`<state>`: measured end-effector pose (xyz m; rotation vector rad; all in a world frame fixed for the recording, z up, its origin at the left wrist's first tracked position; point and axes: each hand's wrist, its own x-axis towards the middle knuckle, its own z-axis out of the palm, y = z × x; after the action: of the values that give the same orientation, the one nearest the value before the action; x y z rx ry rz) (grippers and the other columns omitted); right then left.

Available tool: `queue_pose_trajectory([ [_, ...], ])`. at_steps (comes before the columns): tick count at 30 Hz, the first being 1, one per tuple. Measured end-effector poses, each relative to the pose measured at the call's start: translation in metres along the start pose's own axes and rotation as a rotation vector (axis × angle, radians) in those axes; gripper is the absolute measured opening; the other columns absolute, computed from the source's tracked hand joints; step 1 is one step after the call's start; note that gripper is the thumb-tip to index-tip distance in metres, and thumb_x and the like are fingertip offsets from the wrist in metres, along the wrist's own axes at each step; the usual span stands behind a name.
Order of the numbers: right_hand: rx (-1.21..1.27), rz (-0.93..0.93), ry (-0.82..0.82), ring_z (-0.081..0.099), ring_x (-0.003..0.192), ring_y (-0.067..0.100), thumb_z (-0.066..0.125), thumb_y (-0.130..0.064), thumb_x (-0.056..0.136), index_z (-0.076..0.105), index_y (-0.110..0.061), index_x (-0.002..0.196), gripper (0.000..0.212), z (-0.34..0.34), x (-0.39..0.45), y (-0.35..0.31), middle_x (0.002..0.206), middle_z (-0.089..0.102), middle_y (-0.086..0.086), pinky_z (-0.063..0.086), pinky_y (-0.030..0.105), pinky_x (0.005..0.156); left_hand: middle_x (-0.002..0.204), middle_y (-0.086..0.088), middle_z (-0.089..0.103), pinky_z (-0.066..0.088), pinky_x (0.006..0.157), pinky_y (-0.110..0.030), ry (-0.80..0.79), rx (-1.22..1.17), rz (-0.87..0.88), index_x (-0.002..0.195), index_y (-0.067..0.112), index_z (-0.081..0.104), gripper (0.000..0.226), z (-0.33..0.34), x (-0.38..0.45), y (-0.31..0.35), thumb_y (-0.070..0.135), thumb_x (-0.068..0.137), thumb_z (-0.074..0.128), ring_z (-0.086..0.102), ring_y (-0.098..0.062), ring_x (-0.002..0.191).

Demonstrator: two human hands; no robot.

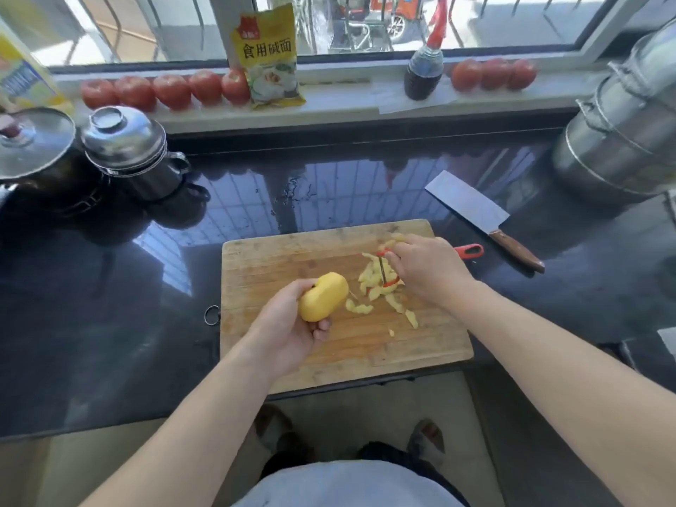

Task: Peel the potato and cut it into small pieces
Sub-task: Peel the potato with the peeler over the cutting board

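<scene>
My left hand [289, 331] grips a smooth yellow peeled potato [323, 296] just above the wooden cutting board [278, 265]. To its right, my right hand [428, 268] holds a red-handled peeler [470, 250], its blade pointing down over a heap of potato peels [380, 287] on the board. A cleaver [475, 214] with a wooden handle lies flat on the dark counter, right of and beyond the board.
Stacked steel pots [128, 148] and a lid [33, 140] stand at the left; a large steel steamer [622, 140] sits at the right. On the windowsill are tomatoes [168, 89], a yellow packet [269, 56] and a dark bottle [424, 73].
</scene>
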<state>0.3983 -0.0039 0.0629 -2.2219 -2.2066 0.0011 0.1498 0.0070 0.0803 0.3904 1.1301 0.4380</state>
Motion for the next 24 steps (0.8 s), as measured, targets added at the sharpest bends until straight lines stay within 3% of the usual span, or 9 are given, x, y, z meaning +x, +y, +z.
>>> queue_pose_trajectory([
  [3,0.098,0.112,0.113,0.060,0.073,0.031,0.040,-0.033,0.106,0.065,-0.014,0.085,0.038,0.008,0.000,0.011,0.086,0.064,0.006,0.045,0.040,0.067,0.068,-0.004,0.067,0.032,0.056,-0.030,0.041,-0.036,-0.001,0.118,0.015,0.065,0.021,0.003,0.015,-0.006,0.025,0.102,0.054,0.047,-0.019,0.058],
  [6,0.165,0.125,-0.014,0.059,0.076,0.029,0.037,-0.038,0.105,0.063,-0.014,0.080,0.043,0.022,0.003,0.011,0.079,0.058,0.002,0.046,0.039,0.066,0.077,-0.007,0.069,0.036,0.055,-0.030,0.054,-0.058,0.020,0.115,0.018,0.070,0.023,0.001,0.037,-0.011,0.025,0.101,0.052,0.048,-0.020,0.059],
  [11,0.389,-0.087,0.314,0.044,0.058,0.024,0.043,-0.032,0.104,0.042,-0.017,0.067,0.039,0.015,0.005,-0.020,0.067,0.043,-0.004,0.034,0.035,0.055,0.084,-0.010,0.067,0.045,0.050,-0.028,0.072,-0.070,0.050,0.108,0.018,0.072,0.021,0.000,0.058,-0.010,0.025,0.098,0.055,0.053,-0.020,0.059],
  [15,0.285,-0.270,0.335,0.030,0.058,0.018,0.048,-0.029,0.102,0.054,-0.013,0.069,0.038,0.020,0.008,-0.044,0.068,0.050,0.002,0.023,0.031,0.061,0.087,-0.013,0.061,0.045,0.048,-0.026,0.048,-0.043,0.079,0.109,0.014,0.066,0.020,0.001,0.062,-0.004,0.026,0.097,0.056,0.052,-0.019,0.057],
  [21,0.244,-0.283,0.406,0.024,0.062,0.016,0.054,-0.028,0.101,0.056,-0.013,0.071,0.034,0.023,0.015,-0.048,0.069,0.051,0.003,0.025,0.032,0.061,0.078,-0.014,0.064,0.047,0.050,-0.029,0.086,-0.049,0.138,0.113,0.006,0.063,0.026,0.002,0.067,0.003,0.028,0.101,0.054,0.055,-0.018,0.054],
  [24,0.243,-0.276,0.419,0.025,0.062,0.017,0.053,-0.028,0.102,0.055,-0.012,0.071,0.035,0.028,0.021,-0.043,0.067,0.049,0.003,0.029,0.034,0.059,0.083,-0.017,0.061,0.046,0.049,-0.029,0.094,-0.059,0.125,0.115,0.007,0.060,0.026,0.002,0.072,0.004,0.027,0.100,0.054,0.054,-0.020,0.054],
])
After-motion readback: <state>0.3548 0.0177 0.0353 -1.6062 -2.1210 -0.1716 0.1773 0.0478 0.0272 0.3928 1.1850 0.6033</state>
